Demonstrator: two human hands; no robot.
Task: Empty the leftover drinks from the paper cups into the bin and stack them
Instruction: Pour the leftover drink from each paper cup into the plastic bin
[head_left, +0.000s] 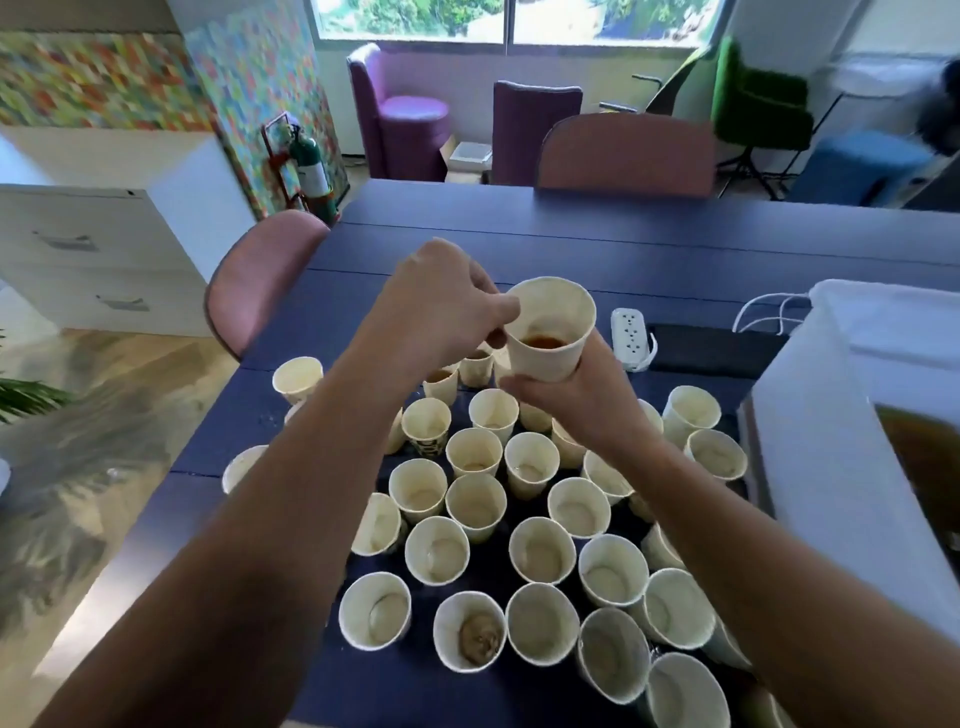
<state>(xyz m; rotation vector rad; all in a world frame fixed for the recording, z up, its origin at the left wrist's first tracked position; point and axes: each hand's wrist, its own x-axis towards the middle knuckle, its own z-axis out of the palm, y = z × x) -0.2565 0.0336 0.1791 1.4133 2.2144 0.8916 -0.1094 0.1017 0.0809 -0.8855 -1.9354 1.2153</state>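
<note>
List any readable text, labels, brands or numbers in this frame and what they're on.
None can be read.
Fire extinguisher: pale label on the green body, too blurred to read.
Paper cup with a dark print: pattern on its side, too small to tell whether it is lettering.
Held cup, gripped by the right hand and touched at the rim by the left hand: plain.
Power strip: no visible marking.

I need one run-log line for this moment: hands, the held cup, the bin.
right hand: grips lifted cup | cup: brown drink inside | left hand: pinches its rim | bin: right, brown liquid inside
</note>
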